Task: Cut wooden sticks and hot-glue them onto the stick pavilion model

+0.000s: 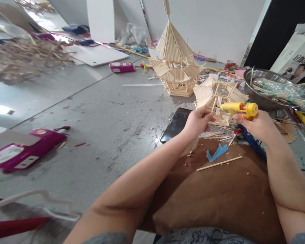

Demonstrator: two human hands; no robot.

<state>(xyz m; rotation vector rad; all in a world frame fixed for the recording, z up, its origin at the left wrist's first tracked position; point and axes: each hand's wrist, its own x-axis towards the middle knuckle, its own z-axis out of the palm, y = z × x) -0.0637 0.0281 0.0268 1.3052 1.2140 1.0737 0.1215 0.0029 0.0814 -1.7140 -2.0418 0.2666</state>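
My right hand (259, 127) is wrapped round a yellow glue gun (237, 108), its nozzle pointing left. Close to the nozzle, my left hand (199, 120) pinches a thin wooden stick (214, 105) that stands nearly upright. Both hands are in front of a small pavilion-like model (221, 93) built of wooden sticks; I cannot tell whether the held stick touches it. Behind it stands a taller stick tower (176, 51) with a pointed roof. Loose sticks (216, 135) lie below my hands, and one longer stick (220, 163) rests on the brown cloth (213, 200) over my lap.
A black phone (176, 125) lies beside my left wrist. At right stands a metal bowl (249, 84) with wrapped sticks. Blue-handled pliers (254, 144) lie under my right hand. Purple power strips (33, 147) and a heap of sticks (35, 61) are on the floor at left.
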